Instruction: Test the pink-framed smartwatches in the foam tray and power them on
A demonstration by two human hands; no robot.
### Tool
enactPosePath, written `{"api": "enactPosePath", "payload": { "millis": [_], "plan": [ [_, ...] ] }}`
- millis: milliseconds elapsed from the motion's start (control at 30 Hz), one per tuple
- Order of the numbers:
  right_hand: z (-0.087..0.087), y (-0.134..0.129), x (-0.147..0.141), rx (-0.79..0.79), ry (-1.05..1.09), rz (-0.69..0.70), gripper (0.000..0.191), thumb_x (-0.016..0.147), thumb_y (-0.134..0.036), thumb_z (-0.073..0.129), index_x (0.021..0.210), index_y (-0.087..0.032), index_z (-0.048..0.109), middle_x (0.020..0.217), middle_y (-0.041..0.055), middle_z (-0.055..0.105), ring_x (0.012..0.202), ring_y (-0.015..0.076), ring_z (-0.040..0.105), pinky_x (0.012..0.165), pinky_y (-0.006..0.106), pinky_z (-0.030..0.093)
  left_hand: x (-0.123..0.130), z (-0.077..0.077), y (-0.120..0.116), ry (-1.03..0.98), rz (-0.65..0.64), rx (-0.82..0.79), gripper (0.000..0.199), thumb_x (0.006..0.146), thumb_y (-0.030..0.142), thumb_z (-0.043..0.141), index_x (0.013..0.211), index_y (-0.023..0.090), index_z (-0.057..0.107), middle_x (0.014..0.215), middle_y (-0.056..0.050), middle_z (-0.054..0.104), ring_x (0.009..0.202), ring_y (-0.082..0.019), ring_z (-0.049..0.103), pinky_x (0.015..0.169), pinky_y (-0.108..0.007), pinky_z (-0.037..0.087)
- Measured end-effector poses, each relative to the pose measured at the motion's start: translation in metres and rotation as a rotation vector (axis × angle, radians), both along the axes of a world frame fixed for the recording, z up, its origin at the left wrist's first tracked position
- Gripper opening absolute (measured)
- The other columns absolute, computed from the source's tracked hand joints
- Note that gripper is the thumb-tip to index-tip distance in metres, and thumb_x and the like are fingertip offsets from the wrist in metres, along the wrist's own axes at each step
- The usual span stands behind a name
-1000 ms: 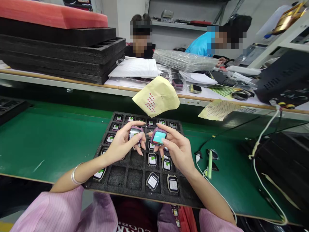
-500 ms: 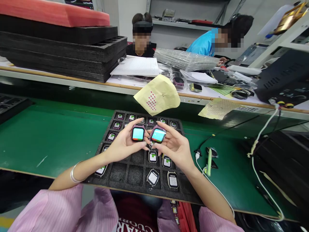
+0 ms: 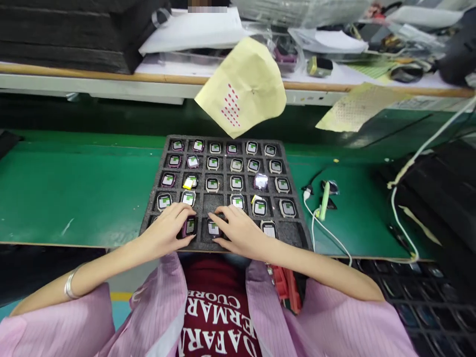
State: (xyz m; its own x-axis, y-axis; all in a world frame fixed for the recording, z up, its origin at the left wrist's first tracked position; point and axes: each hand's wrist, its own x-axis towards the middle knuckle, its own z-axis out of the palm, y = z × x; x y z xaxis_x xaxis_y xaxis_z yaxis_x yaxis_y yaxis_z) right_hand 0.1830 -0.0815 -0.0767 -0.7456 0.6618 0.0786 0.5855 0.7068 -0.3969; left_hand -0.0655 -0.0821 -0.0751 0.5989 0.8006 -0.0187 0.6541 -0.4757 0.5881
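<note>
A black foam tray (image 3: 292,232) on the green bench holds several rows of square smartwatches with lit screens. Between the thumb and fingers of my left hand (image 3: 167,229) is a purple smartwatch (image 3: 190,226), standing in a front-row pocket. One pocket to the right, my right hand (image 3: 238,229) grips a dark smartwatch (image 3: 213,228) by its sides, low in its pocket. Just behind that watch a pocket shows bare foam. My right hand and forearm partly cover the front-row pockets to the right, and my left hand covers the one at the front left.
A yellow paper sheet (image 3: 247,89) hangs from the shelf edge above the tray. A white cable (image 3: 330,237) and a light green tool (image 3: 325,201) lie to the right. Black foam blocks (image 3: 67,39) are stacked on the shelf at left.
Both hands have lowered toward me, bringing the two watches from above the tray down into front-row pockets. Their screens have turned from bright cyan to white and green. The view has tipped downward.
</note>
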Motion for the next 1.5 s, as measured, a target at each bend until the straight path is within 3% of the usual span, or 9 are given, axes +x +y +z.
{"api": "enactPosePath", "payload": {
  "millis": [167, 300, 567, 767, 867, 1033, 1167, 1300, 1500],
  "plan": [
    [0.028, 0.000, 0.045, 0.015, -0.164, -0.082, 0.037, 0.087, -0.023, 0.061, 0.121, -0.010, 0.054, 0.115, 0.0170, 0.055, 0.102, 0.0295, 0.052, 0.087, 0.046, 0.047, -0.004, 0.005, -0.004, 0.223, -0.156, 0.172, 0.038, 0.085, 0.028, 0.057, 0.118, 0.010, 0.051, 0.119, -0.017, 0.052, 0.112, -0.032, 0.048, 0.092, -0.050, 0.044],
    [0.045, -0.014, 0.096, -0.025, -0.312, -0.167, 0.020, 0.084, -0.015, 0.063, 0.103, -0.012, 0.061, 0.107, 0.0143, 0.055, 0.097, 0.0278, 0.053, 0.085, 0.043, 0.047, 0.023, 0.017, -0.004, 0.214, -0.274, 0.201, 0.032, 0.087, 0.025, 0.053, 0.115, 0.010, 0.053, 0.114, -0.015, 0.053, 0.104, -0.028, 0.050, 0.086, -0.043, 0.046],
    [0.027, -0.047, 0.102, 0.038, -0.424, -0.304, 0.042, 0.077, -0.034, 0.075, 0.109, -0.011, 0.060, 0.114, 0.0155, 0.054, 0.101, 0.0286, 0.054, 0.081, 0.040, 0.048, 0.124, 0.003, -0.005, 0.379, -0.507, 0.396, 0.031, 0.082, 0.009, 0.047, 0.109, 0.009, 0.063, 0.113, -0.019, 0.060, 0.103, -0.032, 0.055, 0.083, -0.043, 0.045],
    [0.018, -0.048, 0.117, -0.005, -0.259, -0.303, 0.041, 0.079, -0.047, 0.071, 0.102, -0.014, 0.064, 0.116, 0.0131, 0.058, 0.102, 0.0259, 0.056, 0.084, 0.036, 0.048, 0.139, -0.020, 0.005, 0.347, -0.552, 0.338, 0.034, 0.067, 0.010, 0.057, 0.100, 0.012, 0.065, 0.108, -0.018, 0.063, 0.102, -0.034, 0.057, 0.085, -0.046, 0.045],
    [0.013, -0.047, 0.124, -0.158, 0.009, -0.392, 0.046, 0.072, -0.047, 0.076, 0.102, -0.014, 0.066, 0.109, 0.0100, 0.064, 0.095, 0.0218, 0.061, 0.082, 0.030, 0.049, 0.126, -0.030, 0.014, 0.105, -0.487, 0.199, 0.028, 0.069, 0.017, 0.060, 0.097, 0.018, 0.065, 0.108, -0.014, 0.064, 0.099, -0.032, 0.061, 0.084, -0.044, 0.049],
    [0.003, -0.037, 0.125, -0.626, 0.433, -0.462, 0.058, 0.068, -0.042, 0.080, 0.114, -0.011, 0.062, 0.069, -0.0021, 0.066, 0.062, 0.0106, 0.064, 0.065, 0.018, 0.048, 0.099, -0.029, 0.018, -0.326, -0.143, -0.177, 0.039, 0.070, 0.039, 0.070, 0.107, 0.031, 0.060, 0.109, -0.005, 0.071, 0.098, -0.031, 0.067, 0.091, -0.042, 0.053],
    [0.000, -0.022, 0.114, -0.876, 0.815, -0.395, 0.076, 0.065, -0.039, 0.083, 0.130, -0.014, 0.053, 0.081, 0.0001, 0.067, 0.064, 0.0102, 0.065, 0.068, 0.021, 0.052, 0.089, 0.001, 0.017, -0.493, 0.117, -0.603, 0.055, 0.065, 0.046, 0.077, 0.113, 0.029, 0.058, 0.118, -0.004, 0.068, 0.100, -0.030, 0.068, 0.084, -0.037, 0.058],
    [0.014, -0.003, 0.099, -0.929, 1.057, -0.374, 0.070, 0.060, -0.035, 0.087, 0.122, -0.015, 0.061, 0.089, 0.0027, 0.067, 0.073, 0.0117, 0.065, 0.070, 0.022, 0.053, 0.086, 0.034, 0.032, -0.609, 0.272, -0.767, 0.057, 0.060, 0.044, 0.081, 0.111, 0.025, 0.063, 0.117, -0.004, 0.069, 0.122, -0.028, 0.055, 0.093, -0.028, 0.053],
    [0.048, 0.022, 0.076, -0.901, 1.131, -0.334, 0.065, 0.056, -0.016, 0.088, 0.114, -0.017, 0.060, 0.099, 0.0035, 0.068, 0.088, 0.0135, 0.067, 0.083, 0.026, 0.053, 0.082, 0.065, 0.054, -0.908, 0.308, -0.972, 0.056, 0.063, 0.024, 0.079, 0.117, 0.018, 0.064, 0.098, -0.008, 0.071, 0.081, -0.015, 0.063, 0.065, -0.017, 0.051]
  ]
}}
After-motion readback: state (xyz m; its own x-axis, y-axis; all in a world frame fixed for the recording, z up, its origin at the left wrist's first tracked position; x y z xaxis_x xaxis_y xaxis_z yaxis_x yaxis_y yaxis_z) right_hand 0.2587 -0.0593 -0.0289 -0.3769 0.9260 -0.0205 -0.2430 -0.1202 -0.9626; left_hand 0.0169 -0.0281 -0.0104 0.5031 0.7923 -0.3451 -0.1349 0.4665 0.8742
